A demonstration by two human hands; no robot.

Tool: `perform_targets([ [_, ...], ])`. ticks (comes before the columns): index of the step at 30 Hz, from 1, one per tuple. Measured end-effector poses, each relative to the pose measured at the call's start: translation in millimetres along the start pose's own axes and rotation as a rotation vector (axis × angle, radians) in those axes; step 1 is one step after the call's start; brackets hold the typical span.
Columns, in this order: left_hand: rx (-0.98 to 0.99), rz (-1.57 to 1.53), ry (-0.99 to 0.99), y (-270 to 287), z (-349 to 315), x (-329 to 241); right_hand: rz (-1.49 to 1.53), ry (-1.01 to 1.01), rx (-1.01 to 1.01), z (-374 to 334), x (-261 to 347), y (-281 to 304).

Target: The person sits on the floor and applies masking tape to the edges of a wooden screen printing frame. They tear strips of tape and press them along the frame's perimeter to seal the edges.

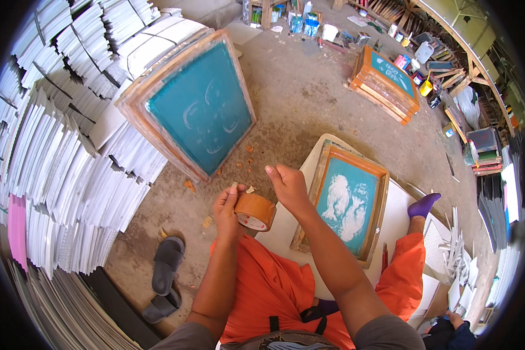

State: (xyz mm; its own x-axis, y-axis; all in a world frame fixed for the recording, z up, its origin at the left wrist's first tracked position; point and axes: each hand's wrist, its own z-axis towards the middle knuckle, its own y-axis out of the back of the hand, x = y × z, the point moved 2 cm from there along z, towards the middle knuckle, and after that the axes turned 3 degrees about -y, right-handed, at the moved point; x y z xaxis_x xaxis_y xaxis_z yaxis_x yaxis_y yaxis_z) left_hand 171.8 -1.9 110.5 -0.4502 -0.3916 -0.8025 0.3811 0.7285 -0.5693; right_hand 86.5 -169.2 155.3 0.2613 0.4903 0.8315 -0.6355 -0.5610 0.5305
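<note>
My left hand (pixel 227 207) is closed on a roll of brown packing tape (pixel 255 211), gripping it at its left side. A small pale, crumpled scrap (pixel 250 189) sticks up by the thumb, at the roll's upper edge. My right hand (pixel 287 185) is raised to the right of the roll, apart from it, with its fingers curled in and its thumb pointing up; whatever is inside the fingers, if anything, is hidden. Beyond that forearm, a wood-framed printing screen (pixel 360 195) with teal mesh and white shapes rests on a pale board (pixel 286 230).
A larger teal screen (pixel 198 111) leans against white sheet stacks (pixel 70 157) at the left. More screens (pixel 385 84) are piled at the far right. Dark sandals (pixel 166 265) lie on the floor. Paint containers (pixel 312 26) stand at the back. Another person's hand (pixel 454 318) shows lower right.
</note>
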Motion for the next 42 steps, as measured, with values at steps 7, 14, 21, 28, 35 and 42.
perform_targets([
  [7, -0.136, -0.088, -0.105, -22.8, -12.6, -29.8, -0.232, -0.091, 0.130, 5.7, 7.4, 2.2],
  [14, -0.030, -0.142, -0.281, -43.2, -24.7, -35.4, 0.156, 0.111, -0.179, -61.9, 55.3, 61.3],
  [21, 0.083, -0.244, -0.253, -97.9, -67.1, -46.1, 0.075, 0.379, -0.264, -129.0, 100.4, 119.9],
  [28, 0.214, -0.243, -0.408, -129.7, -102.9, -37.4, 0.189, 0.219, -0.294, -170.3, 119.3, 161.4],
  [35, 0.337, -0.134, -0.604, -158.9, -136.9, -27.5, 0.354, 0.128, -0.429, -206.2, 109.9, 187.9],
  [42, 0.420, -0.080, -0.686, -189.6, -164.4, -23.5, 0.367, 0.111, -0.508, -235.2, 100.8, 209.2],
])
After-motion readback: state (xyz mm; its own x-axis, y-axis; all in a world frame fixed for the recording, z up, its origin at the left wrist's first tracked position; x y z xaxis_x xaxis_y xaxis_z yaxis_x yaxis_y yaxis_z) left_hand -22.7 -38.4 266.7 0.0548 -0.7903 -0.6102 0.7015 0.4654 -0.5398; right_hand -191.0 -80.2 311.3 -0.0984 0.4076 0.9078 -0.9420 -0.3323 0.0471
